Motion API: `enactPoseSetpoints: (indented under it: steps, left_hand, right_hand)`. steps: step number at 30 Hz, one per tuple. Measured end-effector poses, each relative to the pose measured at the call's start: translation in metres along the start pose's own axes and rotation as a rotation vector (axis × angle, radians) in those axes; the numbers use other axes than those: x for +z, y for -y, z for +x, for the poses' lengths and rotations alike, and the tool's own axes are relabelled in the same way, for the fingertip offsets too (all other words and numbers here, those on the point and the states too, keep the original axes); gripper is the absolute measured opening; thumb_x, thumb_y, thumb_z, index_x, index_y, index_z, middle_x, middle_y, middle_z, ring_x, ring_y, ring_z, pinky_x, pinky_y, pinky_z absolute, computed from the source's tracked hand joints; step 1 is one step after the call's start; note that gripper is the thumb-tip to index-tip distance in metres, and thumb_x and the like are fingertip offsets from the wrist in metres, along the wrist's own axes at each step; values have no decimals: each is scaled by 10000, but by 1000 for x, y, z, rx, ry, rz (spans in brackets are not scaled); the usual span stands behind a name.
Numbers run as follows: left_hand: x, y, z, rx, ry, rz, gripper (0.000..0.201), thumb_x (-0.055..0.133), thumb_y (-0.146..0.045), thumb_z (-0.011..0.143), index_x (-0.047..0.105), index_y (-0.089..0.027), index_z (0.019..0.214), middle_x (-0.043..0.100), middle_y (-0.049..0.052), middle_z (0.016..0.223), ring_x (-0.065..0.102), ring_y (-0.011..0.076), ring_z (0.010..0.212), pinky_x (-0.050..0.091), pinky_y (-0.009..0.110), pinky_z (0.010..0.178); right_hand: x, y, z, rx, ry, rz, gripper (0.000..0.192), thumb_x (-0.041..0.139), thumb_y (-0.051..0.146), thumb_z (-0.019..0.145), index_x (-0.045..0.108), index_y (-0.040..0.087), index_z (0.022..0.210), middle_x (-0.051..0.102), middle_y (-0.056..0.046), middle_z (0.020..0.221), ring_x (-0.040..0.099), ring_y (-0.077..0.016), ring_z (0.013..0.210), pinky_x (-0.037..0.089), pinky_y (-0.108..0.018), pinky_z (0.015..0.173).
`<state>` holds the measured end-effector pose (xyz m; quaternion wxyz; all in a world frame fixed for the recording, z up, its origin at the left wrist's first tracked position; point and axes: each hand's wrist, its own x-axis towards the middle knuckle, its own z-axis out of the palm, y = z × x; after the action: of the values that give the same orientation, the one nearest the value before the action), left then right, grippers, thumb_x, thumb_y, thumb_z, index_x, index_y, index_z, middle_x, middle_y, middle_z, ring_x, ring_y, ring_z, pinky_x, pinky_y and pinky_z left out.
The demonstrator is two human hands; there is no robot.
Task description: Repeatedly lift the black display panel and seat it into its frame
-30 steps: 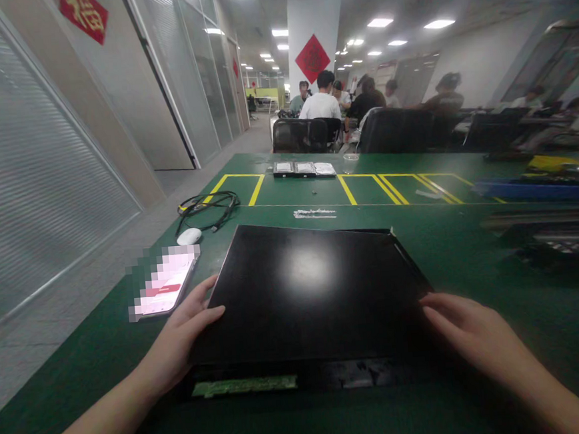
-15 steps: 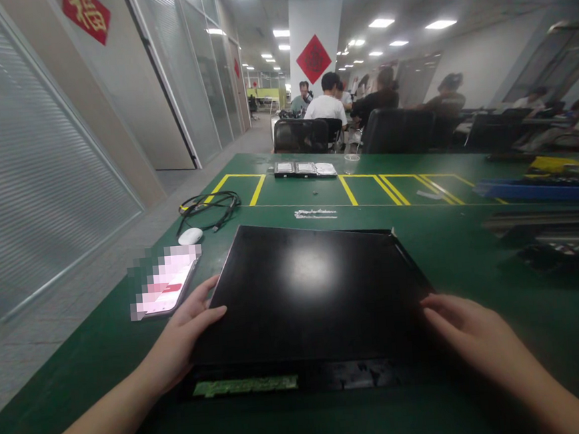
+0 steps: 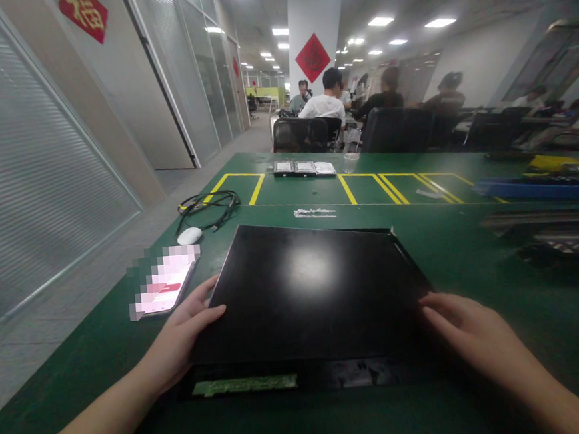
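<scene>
Looks like getting a grip on the black panel (image 3: 310,289), flat on the green table (image 3: 473,256), close in front. Left hand (image 3: 179,339) pinching the left edge, thumb on top. Right hand (image 3: 467,337) flat, fingers together, touching the right edge. Next: an even hold on both sides. Long way seems to point away from the body.

Green tabletop (image 3: 453,257) underfoot of it all: a phone (image 3: 167,283) at nine o'clock, a white mouse (image 3: 189,235) beyond it, a black cable (image 3: 208,206) coiled at ten. Three drives (image 3: 304,168) sit at twelve o'clock, inside yellow floor-tape lines (image 3: 347,189); people (image 3: 328,103) seated behind.
</scene>
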<state>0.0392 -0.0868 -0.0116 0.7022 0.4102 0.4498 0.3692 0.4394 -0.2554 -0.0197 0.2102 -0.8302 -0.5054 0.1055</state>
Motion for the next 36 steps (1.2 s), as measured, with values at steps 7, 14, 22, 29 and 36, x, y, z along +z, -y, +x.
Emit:
enactPoseSetpoints:
  steps: [7,14,22,29,36]
  left_hand:
    - [1,1,1,2,-35,14,906,872,-218,659,469,-263,1470,811,99,1085,788,338,860,645,375,727]
    - [1,-1,0,10,-18,37,867,859,-232,683,479,-272,1461,816,93,1054,791,331,835,639,355,662]
    - [5,-5,-4,3,-67,92,878,857,-255,680,491,-275,1478,816,105,1051,787,338,849,627,372,685]
    - [4,-3,-3,4,-68,61,892,852,-275,684,475,-290,1492,805,100,1110,783,335,878,625,363,700]
    - [5,-4,-3,-31,-112,-49,661,755,-320,811,555,-291,1441,779,77,1198,773,310,952,620,381,829]
  right_hand:
    - [1,0,0,-5,-16,1,445,491,572,778,766,257,928,781,-73,1012,707,-296,912,548,-451,802]
    - [0,-1,-1,-5,-24,11,429,498,567,782,768,263,921,784,-67,1002,709,-293,902,553,-443,788]
    - [0,0,-1,-16,-26,14,403,510,547,794,765,262,920,783,-69,995,705,-297,896,552,-447,786]
    - [0,-2,-1,-10,-15,0,406,509,552,801,763,267,938,781,-62,1009,709,-294,907,553,-443,787]
    - [0,-1,-1,0,-9,1,426,502,568,792,766,265,935,783,-69,1011,706,-299,921,549,-445,790]
